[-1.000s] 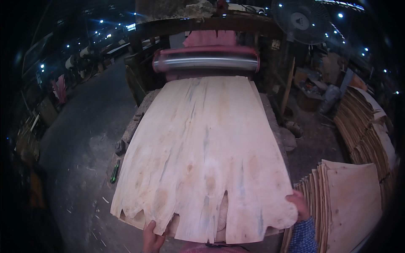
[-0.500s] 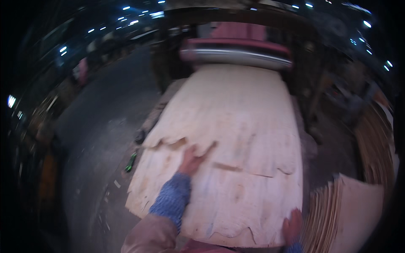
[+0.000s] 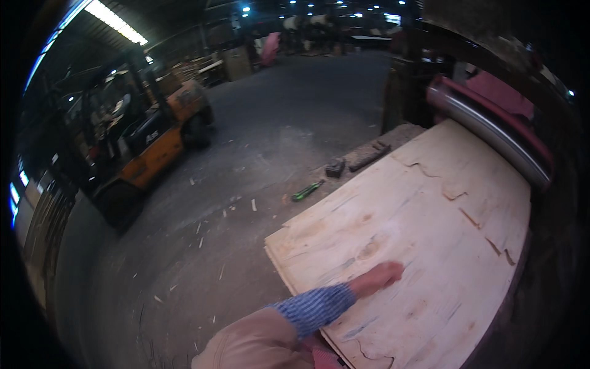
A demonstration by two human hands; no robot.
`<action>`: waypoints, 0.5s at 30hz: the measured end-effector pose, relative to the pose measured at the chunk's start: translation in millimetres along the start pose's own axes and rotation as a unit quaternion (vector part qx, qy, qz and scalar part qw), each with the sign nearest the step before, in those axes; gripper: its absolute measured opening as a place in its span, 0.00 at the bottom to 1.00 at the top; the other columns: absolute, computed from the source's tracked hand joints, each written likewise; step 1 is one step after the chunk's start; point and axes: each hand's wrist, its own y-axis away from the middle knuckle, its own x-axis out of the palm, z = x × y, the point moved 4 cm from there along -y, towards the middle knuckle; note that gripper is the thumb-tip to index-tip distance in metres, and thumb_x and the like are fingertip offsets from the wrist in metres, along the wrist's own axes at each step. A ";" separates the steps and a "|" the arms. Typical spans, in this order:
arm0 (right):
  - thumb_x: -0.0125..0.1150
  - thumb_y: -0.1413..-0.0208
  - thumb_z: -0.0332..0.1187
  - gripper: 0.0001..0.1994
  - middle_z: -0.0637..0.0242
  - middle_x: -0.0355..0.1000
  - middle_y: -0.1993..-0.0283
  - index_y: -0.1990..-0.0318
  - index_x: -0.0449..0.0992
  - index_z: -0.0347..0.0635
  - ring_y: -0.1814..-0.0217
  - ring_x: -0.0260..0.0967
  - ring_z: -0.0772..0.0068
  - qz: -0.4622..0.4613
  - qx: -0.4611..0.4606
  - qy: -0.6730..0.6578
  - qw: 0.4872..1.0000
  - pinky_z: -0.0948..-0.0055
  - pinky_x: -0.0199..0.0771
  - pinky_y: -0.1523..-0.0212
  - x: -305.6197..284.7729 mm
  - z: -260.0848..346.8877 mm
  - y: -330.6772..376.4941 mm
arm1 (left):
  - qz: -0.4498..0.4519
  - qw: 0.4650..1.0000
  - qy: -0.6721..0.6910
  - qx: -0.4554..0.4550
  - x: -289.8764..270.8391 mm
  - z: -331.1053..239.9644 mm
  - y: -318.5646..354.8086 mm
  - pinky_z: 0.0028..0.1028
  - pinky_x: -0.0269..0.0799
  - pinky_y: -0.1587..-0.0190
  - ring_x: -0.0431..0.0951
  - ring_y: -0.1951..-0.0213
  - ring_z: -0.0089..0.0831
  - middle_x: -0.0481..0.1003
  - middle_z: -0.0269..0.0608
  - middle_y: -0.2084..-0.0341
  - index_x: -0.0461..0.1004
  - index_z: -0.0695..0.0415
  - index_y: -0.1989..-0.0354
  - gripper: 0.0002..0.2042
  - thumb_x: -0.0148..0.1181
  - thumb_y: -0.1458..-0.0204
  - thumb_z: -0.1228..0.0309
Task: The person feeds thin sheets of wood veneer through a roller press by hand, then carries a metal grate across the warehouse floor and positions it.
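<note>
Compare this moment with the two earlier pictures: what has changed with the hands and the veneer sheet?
The head has turned left, so the floor and an orange forklift now show. The left hand, which gripped the near edge of the veneer sheet a second ago, now lies flat on its surface. The right hand has gone out of view. The sheet stays under the roller.

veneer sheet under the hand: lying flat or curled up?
Flat. The veneer sheet lies spread on the stack up to the roller, its edges split; the left hand rests on it.
</note>
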 end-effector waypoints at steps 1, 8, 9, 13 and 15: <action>0.58 0.42 0.43 0.21 0.45 0.72 0.51 0.51 0.75 0.34 0.48 0.69 0.47 0.017 -0.011 -0.047 0.999 0.56 0.66 0.45 -4.7 -5.3 -1.8 | -0.062 0.988 0.108 -0.096 -0.5 19.1 41.1 0.23 0.67 0.55 0.71 0.60 0.19 0.73 0.30 0.61 0.72 0.54 0.53 0.16 0.51 0.37 0.56; 0.56 0.43 0.42 0.22 0.50 0.72 0.52 0.49 0.73 0.34 0.51 0.70 0.53 0.113 -0.069 -0.378 0.916 0.61 0.68 0.47 -27.1 -39.8 -37.1 | -0.033 0.915 0.357 -0.186 2.8 56.1 234.8 0.34 0.73 0.47 0.75 0.46 0.36 0.70 0.48 0.43 0.63 0.59 0.37 0.23 0.41 0.33 0.56; 0.56 0.44 0.41 0.21 0.51 0.72 0.53 0.50 0.72 0.34 0.53 0.71 0.55 0.090 -0.074 -0.467 0.876 0.63 0.70 0.49 -38.9 -17.2 -34.2 | 0.033 0.907 0.359 -0.217 10.2 80.9 249.6 0.34 0.74 0.47 0.76 0.47 0.37 0.71 0.50 0.44 0.63 0.61 0.37 0.25 0.41 0.33 0.54; 0.53 0.47 0.37 0.19 0.57 0.74 0.60 0.52 0.71 0.33 0.61 0.74 0.65 0.042 -0.071 -0.737 0.671 0.70 0.75 0.57 -64.6 60.4 -12.9 | 0.148 0.875 0.431 -0.166 26.1 57.6 294.7 0.37 0.71 0.44 0.73 0.44 0.44 0.67 0.53 0.40 0.59 0.62 0.35 0.34 0.42 0.38 0.44; 0.53 0.47 0.36 0.18 0.56 0.74 0.61 0.53 0.72 0.33 0.60 0.74 0.65 0.111 -0.060 -0.758 0.641 0.70 0.74 0.57 -40.8 22.0 -27.1 | -0.053 0.880 0.467 0.063 26.7 -6.4 244.8 0.41 0.64 0.38 0.67 0.38 0.46 0.63 0.51 0.37 0.57 0.60 0.33 0.35 0.43 0.39 0.44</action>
